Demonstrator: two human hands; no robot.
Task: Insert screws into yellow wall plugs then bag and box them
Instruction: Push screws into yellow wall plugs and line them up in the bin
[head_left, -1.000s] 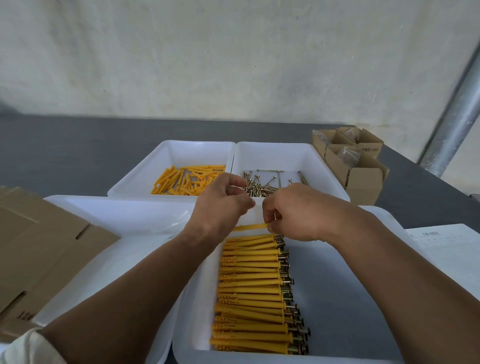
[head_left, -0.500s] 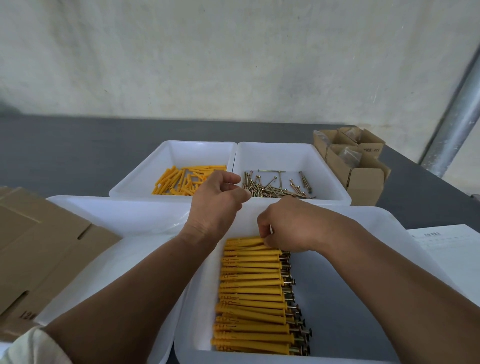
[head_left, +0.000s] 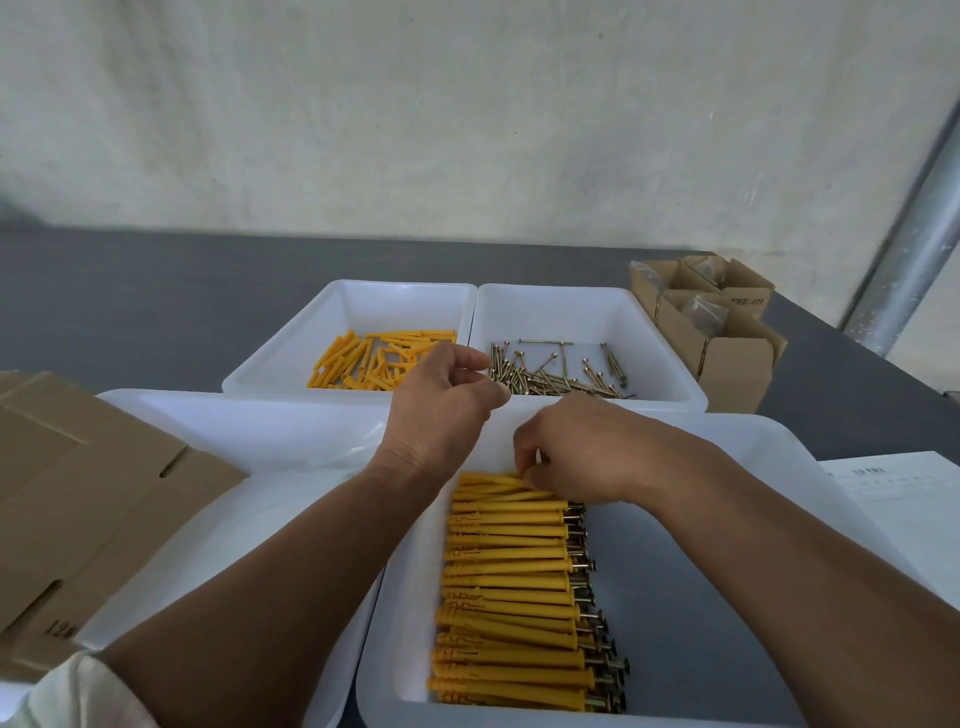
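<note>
"So, through the head camera, where is the right hand (head_left: 576, 457)?"

"Down at the far end of the row of filled plugs (head_left: 509, 587), which lie side by side in the near tray (head_left: 779, 436). Its fingers are curled and pinch the farthest plug (head_left: 488, 480)."

"And the left hand (head_left: 441, 410)?"

"Over that tray's far rim, fingers curled in. Whether it holds anything, I cannot tell."

"The supplies?"

"Loose plugs (head_left: 374, 358) lie in the far left tray (head_left: 291, 353), and screws (head_left: 556, 376) in the far right tray (head_left: 654, 343) beside it. Open cardboard boxes (head_left: 727, 358) stand right of those, and flat cardboard (head_left: 78, 493) lies on the left."
</note>
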